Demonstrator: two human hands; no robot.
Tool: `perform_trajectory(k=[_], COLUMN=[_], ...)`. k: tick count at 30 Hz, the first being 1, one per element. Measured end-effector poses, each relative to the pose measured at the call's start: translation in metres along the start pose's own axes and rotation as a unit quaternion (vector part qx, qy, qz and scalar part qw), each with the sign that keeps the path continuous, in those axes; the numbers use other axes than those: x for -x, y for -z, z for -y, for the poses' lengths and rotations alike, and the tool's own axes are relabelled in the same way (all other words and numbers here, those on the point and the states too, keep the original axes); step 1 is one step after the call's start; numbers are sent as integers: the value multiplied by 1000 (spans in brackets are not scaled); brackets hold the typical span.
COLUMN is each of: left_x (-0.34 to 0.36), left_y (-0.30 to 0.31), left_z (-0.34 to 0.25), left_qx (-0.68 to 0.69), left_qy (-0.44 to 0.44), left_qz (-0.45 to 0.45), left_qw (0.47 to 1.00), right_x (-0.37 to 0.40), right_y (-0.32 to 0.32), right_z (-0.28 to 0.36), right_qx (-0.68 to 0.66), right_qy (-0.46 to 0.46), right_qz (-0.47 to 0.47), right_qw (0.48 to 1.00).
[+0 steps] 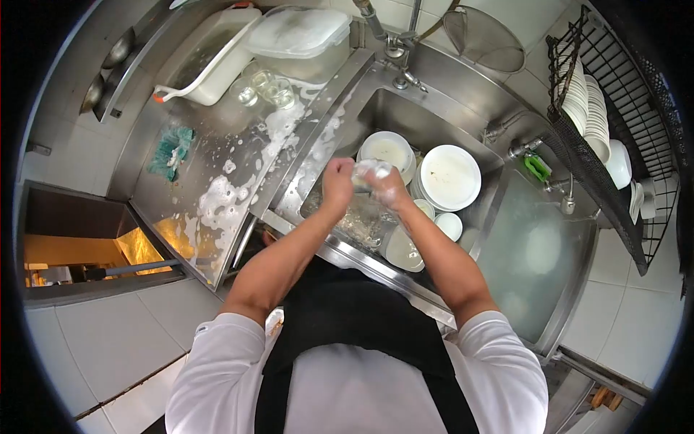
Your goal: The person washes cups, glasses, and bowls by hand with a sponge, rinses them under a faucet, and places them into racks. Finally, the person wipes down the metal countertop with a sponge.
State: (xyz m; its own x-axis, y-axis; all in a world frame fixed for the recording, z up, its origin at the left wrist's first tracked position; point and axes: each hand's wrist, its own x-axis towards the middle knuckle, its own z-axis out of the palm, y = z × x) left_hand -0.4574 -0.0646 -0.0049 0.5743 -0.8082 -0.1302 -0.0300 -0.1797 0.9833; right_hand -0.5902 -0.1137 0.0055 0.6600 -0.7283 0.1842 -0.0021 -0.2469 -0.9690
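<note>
My left hand (337, 181) and my right hand (392, 191) are raised together over the steel sink (405, 116). Both close around a small foam-covered item (369, 171) that looks like a clear glass. I cannot tell whether the right hand also holds a sponge. Below the hands the basin holds soapy water and dishes: a white bowl (389, 150), a stack of white plates (450, 177), and small cups (449, 226). A pale plate (403, 252) leans at the near rim.
Foam streaks the draining board (224, 195) on the left, where a teal cloth (172, 150), clear glasses (264, 87) and two white tubs (217, 58) sit. A water-filled basin (535, 246), green sponge (536, 166) and wire rack of bowls (587, 101) are to the right.
</note>
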Motion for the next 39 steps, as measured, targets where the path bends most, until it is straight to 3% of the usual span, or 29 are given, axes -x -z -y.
perform_trajectory(k=[1, 2, 4, 5, 6, 7, 8, 9, 10, 11, 12, 14, 15, 16, 17, 18, 20, 21, 22, 23, 24, 25, 27, 28, 30, 32, 34, 36, 39], left_x=[14, 18, 21, 4, -2, -11, -20, -32, -36, -39, -39, -34, -35, -35, -17, -10, -3, -5, -1, 1, 1, 1, 1, -10, -48, -88, -123, -175, -170], left_y=[-3, -3, 6, 15, 22, 29, 35, 40, 43, 43, 44, 45, 49, 53, 58, 59, 62, 60, 56, 59, 65, 72, 88, 96, 120, 155, 184, 223, 248], left_z=[-6, -21, -35, -25, -37, -49, -57, -58, -57, -62, -65, -45, -33, -21, -56, -53, -40, -16, -11, -8, -12, -16, -40, -33, -2, 8, 25, 79, 36], left_qx=[-131, -129, -163, -107, -106, -84, -58, -137, -136, -179, -221, -180, -88, 4, 26, 27, 173, 194, 230, 213, 195, 195, 100, 99, 73, -8, 58, 25, -73], left_qy=[-128, -127, -175, -70, -67, 88, 241, 281, 282, 306, 327, 330, 327, 323, 326, 327, 331, 318, 324, 278, 232, 226, 190, 187, -8, -41, -64, -87, -123], left_qz=[-38, -37, 21, 98, 96, 186, 271, 343, 343, 382, 420, 376, 363, 347, 376, 376, 400, 398, 341, 347, 353, 347, 248, 246, 92, -6, -93, -149, -192], left_qw=[982, 983, 971, 987, 987, 975, 930, 886, 886, 854, 817, 847, 868, 881, 867, 867, 837, 838, 852, 870, 885, 889, 945, 946, 993, 999, 992, 985, 971], right_x=[1, 1, 7, 14, 21, 26, 28, 34, 36, 36, 33, 20, 13, 8, 4, -2, -12, -17, -24, -29, -32, -34, -30, -25, -11, 10, 31, 46, 62], right_y=[-1, -2, -9, -19, -27, -37, -35, -29, -24, -28, -28, -28, -26, -23, -20, -19, -19, -19, -24, -32, -38, -38, -30, -28, -26, -25, -21, -22, -30], right_z=[2, 6, 31, 51, 61, 30, 33, 39, 42, 41, 39, 40, 40, 40, 38, 34, 23, 14, 13, 13, 10, 4, -20, -21, -22, -33, -25, -18, -17], right_qx=[-203, -391, -428, -414, -401, -299, -300, 27, 352, 416, 417, 413, 415, 255, 86, 87, -105, -96, -99, -251, -393, -395, -484, -486, -474, -441, -426, -409, -365], right_qy=[-157, -301, -317, -300, -285, -215, -218, -152, -61, 117, 117, -2, -2, -16, -29, -30, -226, -229, -222, -248, -268, -265, -236, -234, -265, -289, -315, -343, -384], right_qz=[-105, -203, -214, -199, -184, -109, -106, 31, 165, 107, 108, 137, 136, 87, 36, 37, -120, -147, -142, -235, -318, -310, -313, -310, -306, -258, -226, -200, -212], right_qw=[961, 846, 819, 836, 851, 923, 923, 988, 920, 896, 895, 900, 900, 963, 995, 995, 961, 957, 959, 906, 820, 823, 783, 783, 782, 809, 817, 822, 821])
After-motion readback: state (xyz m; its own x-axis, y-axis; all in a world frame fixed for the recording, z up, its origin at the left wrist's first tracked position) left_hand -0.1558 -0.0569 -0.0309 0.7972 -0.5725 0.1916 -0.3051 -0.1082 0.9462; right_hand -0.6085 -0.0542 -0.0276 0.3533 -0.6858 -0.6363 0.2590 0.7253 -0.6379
